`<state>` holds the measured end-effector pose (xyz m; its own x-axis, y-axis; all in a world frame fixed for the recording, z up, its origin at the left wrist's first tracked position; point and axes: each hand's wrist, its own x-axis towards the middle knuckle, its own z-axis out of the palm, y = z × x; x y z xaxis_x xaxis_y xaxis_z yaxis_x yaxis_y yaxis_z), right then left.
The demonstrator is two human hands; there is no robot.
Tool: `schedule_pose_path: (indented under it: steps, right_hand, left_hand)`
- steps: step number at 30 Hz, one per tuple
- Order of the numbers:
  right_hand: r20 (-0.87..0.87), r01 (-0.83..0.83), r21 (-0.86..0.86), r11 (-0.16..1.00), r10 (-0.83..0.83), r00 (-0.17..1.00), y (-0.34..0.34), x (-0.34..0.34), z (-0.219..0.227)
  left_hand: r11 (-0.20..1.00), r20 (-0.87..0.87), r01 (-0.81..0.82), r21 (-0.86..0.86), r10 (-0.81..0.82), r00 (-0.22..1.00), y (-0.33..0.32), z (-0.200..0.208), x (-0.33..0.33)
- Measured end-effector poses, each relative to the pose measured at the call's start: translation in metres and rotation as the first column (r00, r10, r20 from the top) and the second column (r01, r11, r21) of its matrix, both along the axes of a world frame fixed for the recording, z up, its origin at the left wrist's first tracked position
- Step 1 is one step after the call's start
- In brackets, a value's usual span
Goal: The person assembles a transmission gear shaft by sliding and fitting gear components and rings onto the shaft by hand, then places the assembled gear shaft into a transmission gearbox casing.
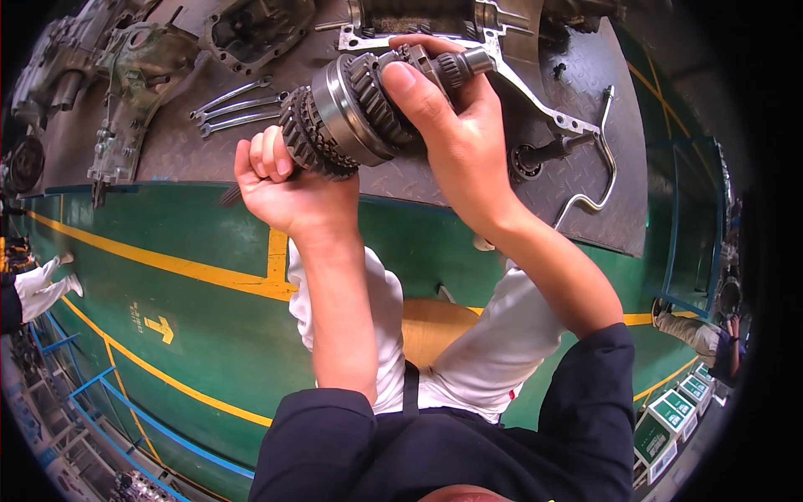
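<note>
A gearbox shaft point(347, 105) with several toothed gears and a smooth bright ring is held tilted above the near edge of a metal-topped workbench point(180, 159). Its splined end points up to the right. My right hand point(460, 138) is closed round the upper right part, thumb across the gears. At the lower left end my left hand point(297, 188) is closed, fingers curled beside and under the last gear; the exact grip is partly hidden. Behind the shaft lies a light metal housing frame point(535, 105).
Several wrenches point(238, 109) lie left of the shaft. Gearbox casings point(138, 75) stand at the far left. A bent metal rod point(609, 146) and a dark shaft with a round bearing end point(548, 155) are at the right. Other people point(38, 289) stand on the green floor beyond.
</note>
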<state>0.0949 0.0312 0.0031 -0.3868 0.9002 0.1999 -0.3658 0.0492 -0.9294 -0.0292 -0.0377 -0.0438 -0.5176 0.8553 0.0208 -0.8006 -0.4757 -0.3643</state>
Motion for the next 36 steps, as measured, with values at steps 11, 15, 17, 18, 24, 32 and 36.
schedule_pose_path:
  steps: [11, 15, 17, 18, 24, 32, 36]
  right_hand:
    - [0.368, -0.264, 0.321, 0.910, 0.137, 0.920, 0.034, 0.048, -0.011]
    - [0.818, -0.624, 0.572, 0.532, -0.320, 0.478, 0.046, 0.075, -0.021]
    - [0.890, -0.674, 0.453, 0.583, -0.342, 0.302, 0.041, 0.084, -0.032]
    - [0.893, -0.700, 0.427, 0.572, -0.389, 0.227, 0.039, 0.086, -0.037]
    - [0.905, -0.628, 0.376, 0.681, -0.417, 0.090, 0.036, 0.085, -0.051]
    - [0.920, -0.545, 0.351, 0.761, -0.388, 0.051, 0.040, 0.081, -0.046]
    - [0.927, -0.430, 0.362, 0.827, -0.271, 0.259, 0.044, 0.081, -0.039]
  left_hand:
    - [0.981, -0.112, -0.108, -0.159, 0.091, 0.990, -0.024, -0.007, -0.029]
    - [0.955, -0.227, -0.156, -0.254, 0.098, 0.969, -0.035, -0.005, -0.044]
    - [0.947, -0.230, -0.164, -0.275, 0.101, 0.968, -0.039, -0.009, -0.046]
    - [0.961, -0.211, -0.133, -0.241, 0.082, 0.974, -0.042, -0.010, -0.047]
    - [0.964, -0.270, -0.111, -0.242, 0.043, 0.962, -0.043, -0.009, -0.046]
    - [0.945, -0.328, -0.175, -0.277, 0.078, 0.941, -0.044, -0.006, -0.048]
    - [0.975, -0.239, -0.123, -0.185, 0.077, 0.968, -0.043, -0.009, -0.049]
